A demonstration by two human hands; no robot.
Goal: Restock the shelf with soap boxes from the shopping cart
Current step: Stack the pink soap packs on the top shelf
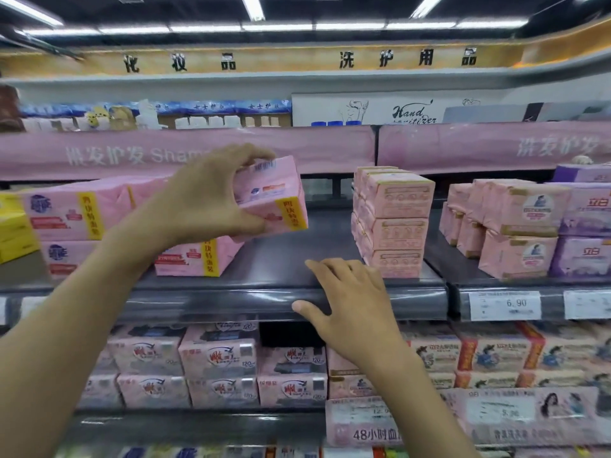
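Two bare hands were up at the dark grey metal shelf (284,249) in mid frame. The left hand (205,200) gripped a pink rectangular soap box with a yellow side band (271,196), thumb beneath and fingers curled over the top near the barcode. The box was tilted and held in the air just above the shelf, left of centre. The right hand (350,305) lay flat on the shelf's front lip, fingers spread and relaxed, holding nothing.

Surroundings: directly under the held box, a matching pink box (195,259) lay flat on the shelf, partly hidden by the left wrist. Further left stood a two-high stack of the same pink boxes (66,213), then a yellow carton (13,223) at the frame's left edge. Right of centre stood a three-high pile of peach-pink wrapped packs (396,223), just beside the right hand's fingertips. Beyond a seam in the shelving were more peach packs (519,226) and lilac packs (585,256). A pink banner (185,150) hung low over the shelf, close above the held box.

Room: bare shelf floor ran between the flat pink box and the peach pile, back to the rear wall. A clear price rail (215,302) ran along the front edge, with a white tag reading 6.90 (504,305) at right. Below, blurred rows of pink soap packs (218,358) filled the lower shelf.
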